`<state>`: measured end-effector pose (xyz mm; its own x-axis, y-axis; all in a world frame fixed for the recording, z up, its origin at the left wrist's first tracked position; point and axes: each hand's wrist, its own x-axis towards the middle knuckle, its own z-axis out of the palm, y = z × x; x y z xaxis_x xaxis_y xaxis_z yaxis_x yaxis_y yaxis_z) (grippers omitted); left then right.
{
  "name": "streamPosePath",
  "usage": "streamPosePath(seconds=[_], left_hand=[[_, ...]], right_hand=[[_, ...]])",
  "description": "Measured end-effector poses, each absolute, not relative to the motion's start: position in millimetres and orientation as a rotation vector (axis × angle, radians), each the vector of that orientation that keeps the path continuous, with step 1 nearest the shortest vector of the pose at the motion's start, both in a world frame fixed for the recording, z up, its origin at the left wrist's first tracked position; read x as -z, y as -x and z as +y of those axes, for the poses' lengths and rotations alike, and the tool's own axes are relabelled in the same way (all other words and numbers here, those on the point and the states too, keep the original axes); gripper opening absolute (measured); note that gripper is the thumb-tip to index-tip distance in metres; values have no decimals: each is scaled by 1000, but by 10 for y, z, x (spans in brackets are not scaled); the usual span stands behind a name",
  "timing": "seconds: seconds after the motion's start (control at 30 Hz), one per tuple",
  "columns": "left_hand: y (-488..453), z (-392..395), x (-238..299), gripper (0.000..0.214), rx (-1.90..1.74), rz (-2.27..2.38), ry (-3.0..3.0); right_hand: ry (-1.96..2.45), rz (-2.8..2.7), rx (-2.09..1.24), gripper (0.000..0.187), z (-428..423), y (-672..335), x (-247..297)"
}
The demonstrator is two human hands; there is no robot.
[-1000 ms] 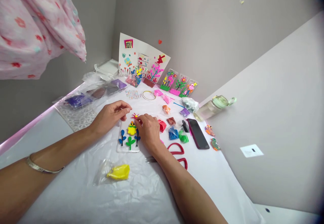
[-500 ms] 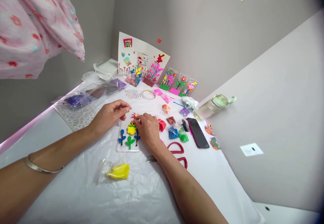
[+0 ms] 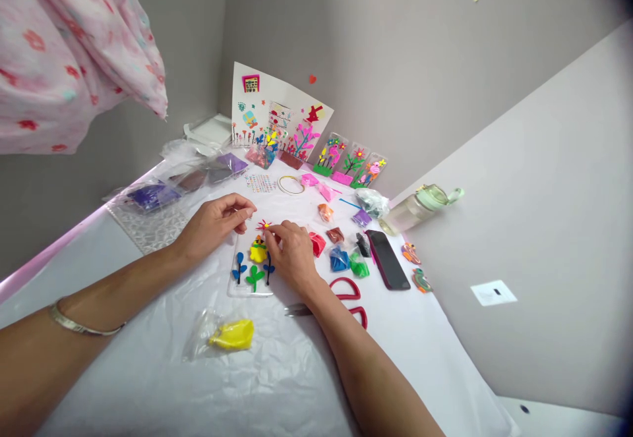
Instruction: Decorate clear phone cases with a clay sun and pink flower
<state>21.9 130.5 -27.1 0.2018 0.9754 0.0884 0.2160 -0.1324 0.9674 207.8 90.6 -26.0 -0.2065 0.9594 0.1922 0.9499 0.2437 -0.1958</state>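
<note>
Head view, frame centre: clear case [image 3: 250,272] already carries clay chick and plants, right hand [image 3: 291,252] pinching the unfinished red flower [image 3: 264,225], left hand [image 3: 215,223] loosely curled, steadying.

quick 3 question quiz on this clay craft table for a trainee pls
1. True or false: the right hand has its fingertips at the red sun on the clear sheet.
2. Which lies nearest the camera? A) phone B) yellow clay bag C) water bottle
3. What red-handled tool lies partly under the right forearm?

Key:
1. True
2. B
3. The scissors
</note>
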Motion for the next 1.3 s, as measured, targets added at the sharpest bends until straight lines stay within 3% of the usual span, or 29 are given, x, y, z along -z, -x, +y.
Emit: streamPosePath(seconds=[0.33,0.67,0.93,1.17,1.3], left_hand=[[-79,1416,374,26,-789,1366,-1696],[-134,1498,531,51,-917,1193,-1476],[-131,1452,412,56,-1069,978,-1175],[-155,1324,145,51,-1140,864,-1122],[-172,1275,106,51,-1126,825,-1105]], right_hand=[[1880,-2209,-63,31,811,-2254,236],[1857,-2020,-252,37,805,-2208,255],[1641,-1601,-570,31,869,-2317,241],[1233,-1293,-1162,36,885,-2344,94],[1104,-1184,-1324,35,824,-2292,48]])
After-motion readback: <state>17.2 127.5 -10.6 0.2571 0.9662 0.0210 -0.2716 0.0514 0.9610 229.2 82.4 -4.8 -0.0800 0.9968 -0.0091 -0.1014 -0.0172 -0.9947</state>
